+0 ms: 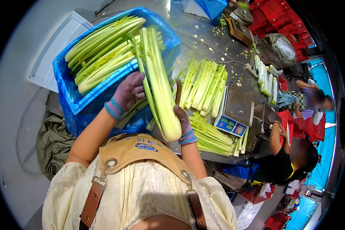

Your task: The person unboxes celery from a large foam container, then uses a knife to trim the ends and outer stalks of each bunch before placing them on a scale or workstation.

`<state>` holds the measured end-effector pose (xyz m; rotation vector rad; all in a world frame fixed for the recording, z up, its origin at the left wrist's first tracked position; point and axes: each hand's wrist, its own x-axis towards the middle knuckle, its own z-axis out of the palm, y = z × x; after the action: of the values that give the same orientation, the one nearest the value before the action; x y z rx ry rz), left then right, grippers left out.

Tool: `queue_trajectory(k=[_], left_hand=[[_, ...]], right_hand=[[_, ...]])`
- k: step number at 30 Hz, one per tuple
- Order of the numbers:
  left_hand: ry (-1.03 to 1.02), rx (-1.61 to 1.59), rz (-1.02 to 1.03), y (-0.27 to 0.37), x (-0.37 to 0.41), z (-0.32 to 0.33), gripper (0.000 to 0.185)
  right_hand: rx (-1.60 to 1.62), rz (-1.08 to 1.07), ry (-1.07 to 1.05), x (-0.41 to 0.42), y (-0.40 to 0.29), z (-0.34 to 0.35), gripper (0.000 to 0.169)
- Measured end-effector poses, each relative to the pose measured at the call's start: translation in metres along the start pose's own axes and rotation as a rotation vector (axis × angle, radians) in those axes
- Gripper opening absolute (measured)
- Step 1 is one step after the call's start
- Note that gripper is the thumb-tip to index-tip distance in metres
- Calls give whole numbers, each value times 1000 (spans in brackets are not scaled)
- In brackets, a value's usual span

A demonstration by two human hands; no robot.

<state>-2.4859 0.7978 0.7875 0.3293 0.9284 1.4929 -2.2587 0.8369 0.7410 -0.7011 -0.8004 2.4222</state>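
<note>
A large celery bunch (160,86) stands tilted in front of me, its pale base towards my apron and its tops over the crate rim. My left hand (130,91), in a purple knit glove with a blue-striped cuff, touches an outer stalk on its left side with the fingers partly bent. At the base's right side is my right hand (184,122), gloved too, holding a knife with a curved brown shape (178,92) rising beside the bunch; whether that is a blade or handle I cannot tell. Several celery bunches (103,54) lie in the blue-lined crate (63,67).
Trimmed celery (202,86) lies on the metal table (187,46), beside a digital scale (237,105). More stalks (212,139) lie nearer me. Wrapped celery (264,76) is farther right. A co-worker (271,164) works at the table's right end; red crates (281,23) stand beyond.
</note>
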Motion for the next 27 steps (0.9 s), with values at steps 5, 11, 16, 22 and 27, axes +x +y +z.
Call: queue_trajectory(k=[5,11,16,22,27], left_hand=[[-412,-382,-309,-12,60,-30,48],[-703,-620,-28,7,56,10,75],[-674,-523,161,29,32,45,82],[-841,-667,18,46,61,24,72],[-852,-1128,-163,23,80,4,70]], right_hand=[[-655,-227,155,-20,-17,52,46],[-367,-199,228,-34,-3,42,50],[-341,-224,97,-26,-4,79,55],[-506,-280,145,-29,-3,98,49],[-378,-187,136,-38,-21,115,32]])
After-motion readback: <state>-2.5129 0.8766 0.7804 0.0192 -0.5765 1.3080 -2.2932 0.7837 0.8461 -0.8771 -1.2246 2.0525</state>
